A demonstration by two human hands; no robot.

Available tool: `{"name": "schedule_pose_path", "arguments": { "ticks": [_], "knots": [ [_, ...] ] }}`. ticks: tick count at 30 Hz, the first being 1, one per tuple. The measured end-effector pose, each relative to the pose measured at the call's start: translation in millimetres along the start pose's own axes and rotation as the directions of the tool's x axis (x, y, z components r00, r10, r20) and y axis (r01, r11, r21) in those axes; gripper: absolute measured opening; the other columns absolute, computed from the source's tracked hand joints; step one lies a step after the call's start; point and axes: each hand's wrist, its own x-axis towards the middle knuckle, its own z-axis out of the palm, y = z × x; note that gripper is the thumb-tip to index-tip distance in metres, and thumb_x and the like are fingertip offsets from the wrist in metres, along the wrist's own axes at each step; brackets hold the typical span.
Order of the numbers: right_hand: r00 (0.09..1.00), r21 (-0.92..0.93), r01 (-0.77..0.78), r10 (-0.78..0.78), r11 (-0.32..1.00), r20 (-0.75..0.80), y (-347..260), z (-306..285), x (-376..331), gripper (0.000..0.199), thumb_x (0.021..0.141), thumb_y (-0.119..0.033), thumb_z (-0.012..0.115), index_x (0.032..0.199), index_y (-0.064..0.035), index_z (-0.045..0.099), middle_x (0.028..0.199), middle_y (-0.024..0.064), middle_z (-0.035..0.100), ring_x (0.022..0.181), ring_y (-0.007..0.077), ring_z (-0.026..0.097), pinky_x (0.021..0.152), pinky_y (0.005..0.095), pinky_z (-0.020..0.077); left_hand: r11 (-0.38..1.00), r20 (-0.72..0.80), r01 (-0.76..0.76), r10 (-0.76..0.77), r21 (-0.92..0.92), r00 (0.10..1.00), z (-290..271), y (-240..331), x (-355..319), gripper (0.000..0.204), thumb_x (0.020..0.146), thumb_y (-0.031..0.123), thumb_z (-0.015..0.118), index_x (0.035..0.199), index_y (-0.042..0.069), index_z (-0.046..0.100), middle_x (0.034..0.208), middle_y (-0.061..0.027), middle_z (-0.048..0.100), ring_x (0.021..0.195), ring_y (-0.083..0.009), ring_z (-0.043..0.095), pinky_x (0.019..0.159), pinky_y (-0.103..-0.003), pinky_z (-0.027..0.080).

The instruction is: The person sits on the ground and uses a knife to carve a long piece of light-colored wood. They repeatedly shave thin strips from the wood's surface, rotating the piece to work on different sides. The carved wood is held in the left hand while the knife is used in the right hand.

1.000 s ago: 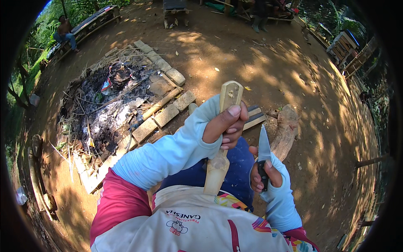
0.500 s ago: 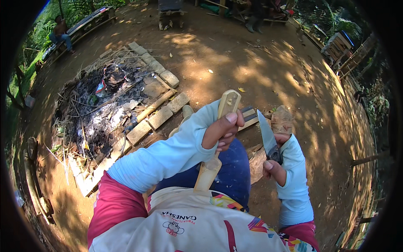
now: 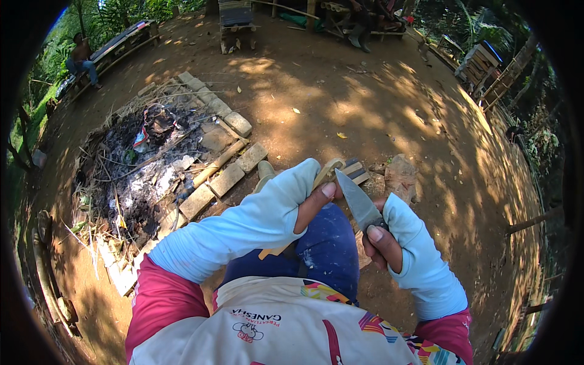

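A pale stick [image 3: 325, 173] is gripped in the left hand [image 3: 316, 198], the fingers wrapped round it and the thumb laid along its side; its upper end shows past the thumb and its lower end comes out under the forearm, over the lap. A knife [image 3: 359, 204] is clamped in the right hand [image 3: 380, 246], handle hidden in the fist, the grey blade angled up and to the left so that its tip comes just beside the top of the stick (whether edge and wood touch cannot be told). The two hands are held close together but apart, above the blue-clad knees [image 3: 328, 249]. Both forearms are covered by light blue sleeves [image 3: 243, 228].

Just beyond the hands, a small wooden block [image 3: 356, 170] and a rough stone [image 3: 401, 176] lie on the bare earth. To the left, an ash heap [image 3: 137, 176] is bordered by a row of bricks [image 3: 228, 176]. Farther off, at the upper left, a person [image 3: 79, 58] is seated on a low bench [image 3: 121, 45]. Other wooden benches [image 3: 234, 18] stand along the top edge of the yard.
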Motion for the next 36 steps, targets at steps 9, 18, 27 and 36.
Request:
{"name": "schedule_pose_path", "arguments": {
  "ticks": [9,18,27,36],
  "knots": [
    [1.000,0.075,-0.014,0.012,0.997,0.025,9,7,-2,0.034,0.102,-0.023,0.046,0.128,-0.0021,0.045,0.071,-0.0011,0.052,0.056,0.0052,0.048,0.053,0.0217,0.0409,0.994,-0.014,0.103,-0.104,-0.018,0.995,1,0,-1,0.020,0.104,0.023,0.043,0.105,0.005,0.052,0.081,-0.0021,0.053,0.073,-0.0101,0.048,0.064,-0.026,0.040],
    [0.945,0.496,-0.198,0.031,0.845,0.325,20,6,5,0.038,0.103,-0.035,0.046,0.124,-0.0044,0.042,0.073,0.0020,0.053,0.047,0.0052,0.047,0.040,0.0213,0.0374,0.971,-0.008,-0.060,0.064,0.230,0.998,-5,-10,-4,0.006,0.098,0.007,0.048,0.100,0.004,0.053,0.086,-0.0031,0.059,0.073,-0.0118,0.055,0.065,-0.027,0.044],
    [0.945,0.442,-0.221,0.078,0.869,0.319,28,30,4,0.027,0.104,-0.025,0.043,0.123,-0.0068,0.046,0.069,0.0019,0.050,0.047,0.0066,0.044,0.042,0.0229,0.0376,0.840,0.069,-0.201,0.193,0.504,0.979,-10,-33,-5,0.014,0.082,-0.004,0.051,0.091,0.004,0.057,0.082,-0.0124,0.060,0.074,-0.0270,0.059,0.068,-0.034,0.046],
    [0.998,-0.168,-0.051,0.058,0.984,0.036,46,15,32,0.026,0.096,-0.028,0.058,0.109,-0.0054,0.057,0.075,0.0012,0.055,0.064,0.0085,0.052,0.055,0.0229,0.0414,0.774,-0.072,0.064,-0.024,0.630,0.997,-8,-66,-9,0.014,0.100,0.009,0.046,0.106,0.000,0.055,0.085,-0.0140,0.060,0.076,-0.0247,0.058,0.070,-0.034,0.046]
  ]
}}
